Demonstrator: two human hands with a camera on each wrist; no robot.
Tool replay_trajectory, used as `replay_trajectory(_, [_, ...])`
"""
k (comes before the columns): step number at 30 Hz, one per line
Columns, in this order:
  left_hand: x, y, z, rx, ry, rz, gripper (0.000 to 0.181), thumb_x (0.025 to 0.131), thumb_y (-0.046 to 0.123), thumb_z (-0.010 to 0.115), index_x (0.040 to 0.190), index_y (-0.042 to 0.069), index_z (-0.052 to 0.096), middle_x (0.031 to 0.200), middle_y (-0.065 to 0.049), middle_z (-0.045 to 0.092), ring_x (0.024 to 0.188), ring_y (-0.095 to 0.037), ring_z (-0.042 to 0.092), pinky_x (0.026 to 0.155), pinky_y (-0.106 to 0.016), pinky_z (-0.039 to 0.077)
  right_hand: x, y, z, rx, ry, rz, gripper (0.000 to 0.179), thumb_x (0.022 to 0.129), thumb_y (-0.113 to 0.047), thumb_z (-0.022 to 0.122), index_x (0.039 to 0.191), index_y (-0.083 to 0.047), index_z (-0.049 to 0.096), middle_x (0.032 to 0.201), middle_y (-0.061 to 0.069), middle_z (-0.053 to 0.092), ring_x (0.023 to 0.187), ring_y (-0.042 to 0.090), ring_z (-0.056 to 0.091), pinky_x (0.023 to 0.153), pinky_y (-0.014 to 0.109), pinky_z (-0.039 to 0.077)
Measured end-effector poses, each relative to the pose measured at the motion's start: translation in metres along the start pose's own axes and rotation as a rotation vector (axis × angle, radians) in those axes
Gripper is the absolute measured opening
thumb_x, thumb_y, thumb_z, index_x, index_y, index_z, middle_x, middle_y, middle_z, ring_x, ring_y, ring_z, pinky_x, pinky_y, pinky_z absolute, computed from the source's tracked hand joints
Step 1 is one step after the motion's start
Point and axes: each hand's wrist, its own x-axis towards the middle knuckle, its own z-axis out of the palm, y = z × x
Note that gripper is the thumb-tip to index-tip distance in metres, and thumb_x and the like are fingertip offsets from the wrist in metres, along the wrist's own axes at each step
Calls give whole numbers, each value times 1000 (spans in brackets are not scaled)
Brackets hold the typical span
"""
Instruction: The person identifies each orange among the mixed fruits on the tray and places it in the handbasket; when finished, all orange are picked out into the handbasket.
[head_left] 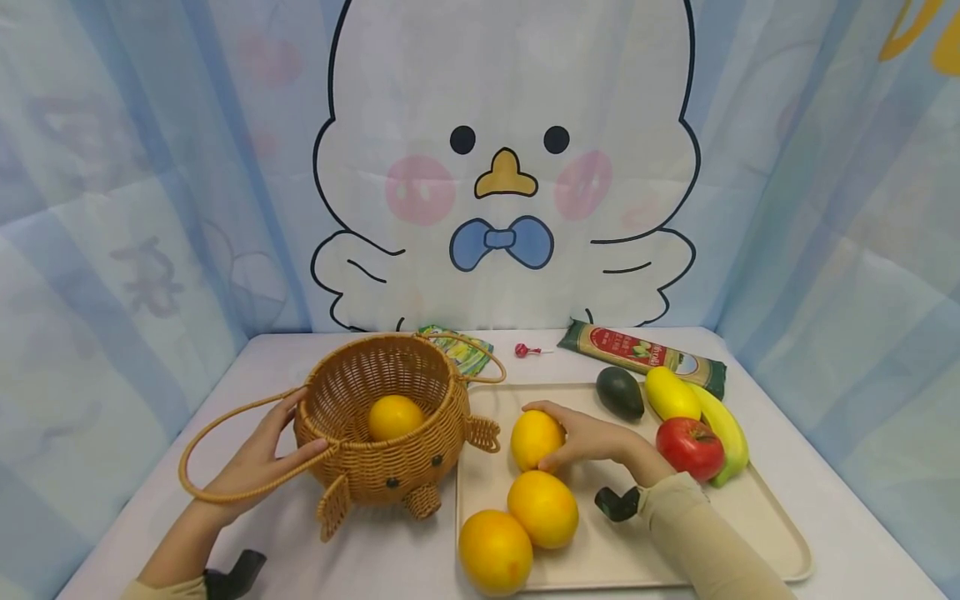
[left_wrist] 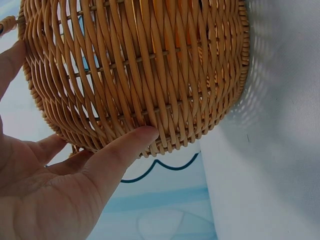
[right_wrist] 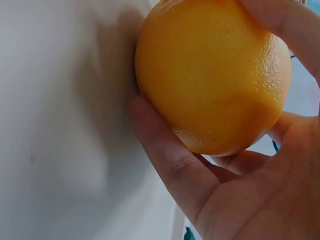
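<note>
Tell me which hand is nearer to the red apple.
The right. The right hand grips an orange to the left of the red apple; the left hand touches the left side of the wicker basket, much farther off.

Rough woven wicker basket (head_left: 356, 475) beside glossy-skinned oranges (head_left: 543, 509) at the left edge of a smooth, matt tray (head_left: 622, 558).

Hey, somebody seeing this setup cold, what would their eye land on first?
Probably the big cartoon bird with its blue bow tie, filling the middle of the backdrop. Next, the animal-faced wicker basket left of the tray, with one orange inside and the left hand touching its side. Then the bright oranges at the tray's left side, one gripped by the right hand.
</note>
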Motion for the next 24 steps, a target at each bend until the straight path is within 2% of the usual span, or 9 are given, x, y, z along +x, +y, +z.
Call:
replay_trajectory(11, [1,-1,0,-1,-3,4,87,90,44,58,152,11,7,156,-25,10,138,-51,20,103,-71,26,0,-7,-5,-112,63,-63,88,66,-37,83,141,-27,38,140,1,47,119,24,47,106,58,35])
replay_trajectory(17, [0,0,-1,-10,1,9,87,90,44,59,152,12,7,156,-25,10,138,-51,20,103,-71,26,-1,-13,-14,-92,98,-42,89,66,-37,83,142,-28,38,144,3,43,121,26,46,104,60,37])
replay_trajectory(24, [0,0,0,-14,-2,2,87,90,44,59,152,12,7,156,-25,9,138,-52,19,103,-71,24,-3,-14,-18,-88,98,-33,89,66,-39,83,142,-29,37,142,3,44,121,26,46,104,60,38])
